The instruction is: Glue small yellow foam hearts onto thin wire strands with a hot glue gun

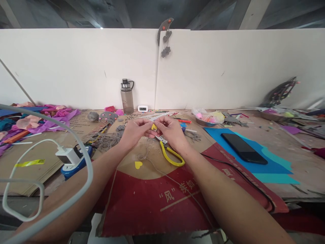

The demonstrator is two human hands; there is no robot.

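My left hand (135,130) and my right hand (170,130) meet above the middle of the table, both pinching a small yellow felt piece (153,127) between their fingertips. A thin grey string (149,159) trails from the hands down across the cardboard. A second yellow heart (138,165) lies flat on the cardboard just below my left wrist. Yellow-handled scissors (170,154) lie under my right wrist.
A black phone (243,148) rests on blue felt sheets (276,167) to the right. A water bottle (127,96) stands at the back by the white wall. A charger and white cables (68,156) sit left, with coloured fabric scraps (38,118) behind. A metal bowl (207,119) holds bright bits.
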